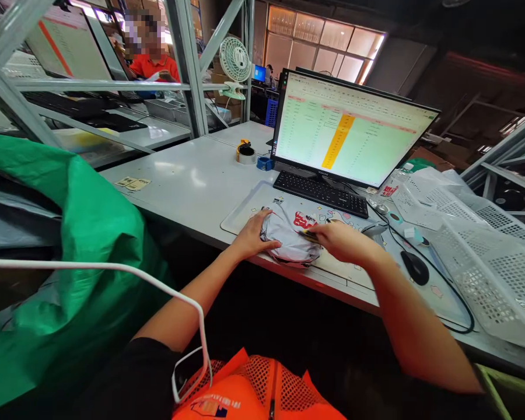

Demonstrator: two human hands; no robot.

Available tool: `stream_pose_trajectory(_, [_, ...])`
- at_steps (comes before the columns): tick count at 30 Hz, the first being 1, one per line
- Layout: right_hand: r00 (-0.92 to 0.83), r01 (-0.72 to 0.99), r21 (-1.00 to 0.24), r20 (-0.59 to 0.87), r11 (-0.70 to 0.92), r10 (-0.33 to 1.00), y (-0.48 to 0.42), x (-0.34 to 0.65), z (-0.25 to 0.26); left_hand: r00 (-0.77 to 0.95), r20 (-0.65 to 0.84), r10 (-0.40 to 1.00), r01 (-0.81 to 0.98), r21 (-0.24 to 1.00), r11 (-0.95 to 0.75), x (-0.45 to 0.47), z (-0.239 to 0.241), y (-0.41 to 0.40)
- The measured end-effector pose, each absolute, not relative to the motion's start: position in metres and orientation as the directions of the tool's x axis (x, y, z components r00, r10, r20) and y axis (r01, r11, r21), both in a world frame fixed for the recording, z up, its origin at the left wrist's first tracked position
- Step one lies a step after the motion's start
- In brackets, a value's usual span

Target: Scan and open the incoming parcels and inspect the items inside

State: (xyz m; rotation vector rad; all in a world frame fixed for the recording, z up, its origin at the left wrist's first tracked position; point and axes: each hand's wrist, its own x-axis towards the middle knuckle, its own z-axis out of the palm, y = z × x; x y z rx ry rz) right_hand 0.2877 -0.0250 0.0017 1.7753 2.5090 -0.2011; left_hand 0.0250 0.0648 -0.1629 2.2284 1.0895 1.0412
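A small grey plastic parcel (pixel 291 240) lies on a printed desk mat (pixel 245 213) at the near edge of a white desk. My left hand (pixel 254 234) rests on the parcel's left end, fingers curled over it. My right hand (pixel 339 240) is closed in a pinch on a small dark and yellow object (pixel 310 235) pressed onto the parcel's right side; what it is I cannot make out. A black keyboard (pixel 321 193) sits just behind the parcel, below a monitor (pixel 347 128) showing a green spreadsheet.
A black mouse (pixel 415 267) with its cable lies to the right, beside white perforated baskets (pixel 490 268). Tape rolls (pixel 246 153) stand left of the monitor. A large green bag (pixel 83 245) fills the left. A person in red sits behind grey shelving (pixel 188 64).
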Motion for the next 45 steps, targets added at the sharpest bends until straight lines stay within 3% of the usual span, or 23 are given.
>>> stream_pose_trajectory(3, [-0.26, 0.959, -0.143, -0.106, 0.243, 0.96, -0.066, 0.353, 0.004, 0.449, 0.435, 0.78, 0.51, 0.592, -0.624, 0.025, -0.154, 0.062])
stream_pose_trajectory(7, [0.04, 0.981, -0.19, 0.024, -0.035, 0.999, -0.084, 0.407, -0.03, 0.6, 0.384, 0.702, 0.564, 0.42, -0.711, 0.031, -0.131, 0.063])
stream_pose_trajectory(11, [0.213, 0.973, -0.125, 0.14, -0.196, 0.967, -0.072, 0.416, -0.09, 0.784, 0.384, 0.487, 0.397, 0.293, -0.87, 0.044, -0.109, 0.064])
stream_pose_trajectory(15, [0.188, 0.976, -0.144, 0.201, -0.16, 0.961, -0.055, 0.399, -0.106, 0.831, 0.453, 0.323, 0.2, 0.298, -0.933, 0.059, -0.101, 0.054])
stream_pose_trajectory(19, [0.004, 0.943, -0.309, 0.392, 0.128, 0.92, -0.028, 0.357, -0.08, 0.784, 0.528, 0.326, 0.135, 0.367, -0.92, 0.073, -0.107, 0.034])
stream_pose_trajectory(22, [-0.227, 0.881, -0.334, 0.324, 0.335, 0.918, -0.002, 0.317, -0.069, 0.727, 0.591, 0.348, 0.128, 0.381, -0.916, 0.082, -0.118, 0.02])
stream_pose_trajectory(25, [-0.352, 0.879, -0.293, 0.137, 0.377, 0.926, 0.016, 0.289, -0.074, 0.683, 0.624, 0.38, 0.205, 0.336, -0.919, 0.09, -0.128, 0.013])
stream_pose_trajectory(34, [-0.115, 0.98, -0.163, 0.032, 0.118, 0.993, 0.031, 0.274, -0.083, 0.687, 0.535, 0.492, 0.473, 0.185, -0.861, 0.1, -0.127, -0.03])
stream_pose_trajectory(37, [-0.07, 0.99, -0.12, 0.034, 0.074, 0.997, 0.034, 0.274, -0.083, 0.626, 0.491, 0.606, 0.542, 0.284, -0.791, 0.079, -0.144, -0.064])
stream_pose_trajectory(40, [-0.039, 0.994, -0.097, 0.031, 0.042, 0.999, 0.035, 0.273, -0.084, 0.449, 0.407, 0.795, 0.569, 0.557, -0.606, 0.061, -0.178, -0.087])
stream_pose_trajectory(42, [-0.035, 0.994, -0.106, 0.031, 0.038, 0.999, 0.035, 0.272, -0.084, 0.293, 0.342, 0.893, 0.513, 0.732, -0.449, 0.058, -0.201, -0.088])
stream_pose_trajectory(45, [-0.044, 0.986, -0.159, 0.039, 0.05, 0.998, 0.034, 0.272, -0.081, 0.175, 0.255, 0.951, 0.343, 0.89, -0.302, 0.062, -0.219, -0.079])
